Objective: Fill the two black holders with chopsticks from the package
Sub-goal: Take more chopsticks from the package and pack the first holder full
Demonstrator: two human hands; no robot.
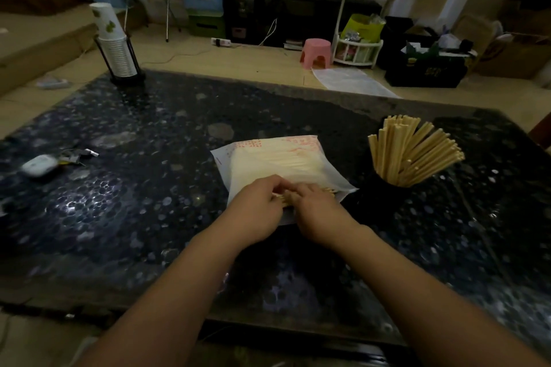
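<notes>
A white plastic package (268,158) of pale wooden chopsticks lies flat on the dark speckled table (119,202), its open end toward me. My left hand (256,211) and my right hand (319,214) meet at that open end, fingers curled round a bundle of chopsticks (287,198) sticking out of it. To the right stands a black holder (384,191) packed with upright chopsticks (414,152) fanning outward. I can make out only this one holder against the dark table.
A stack of paper cups (114,45) in a black wire stand sits at the table's far left corner. A small white device (38,165) and keys (79,155) lie at the left. Beyond the table are a pink stool (316,52), boxes and shelves on the floor.
</notes>
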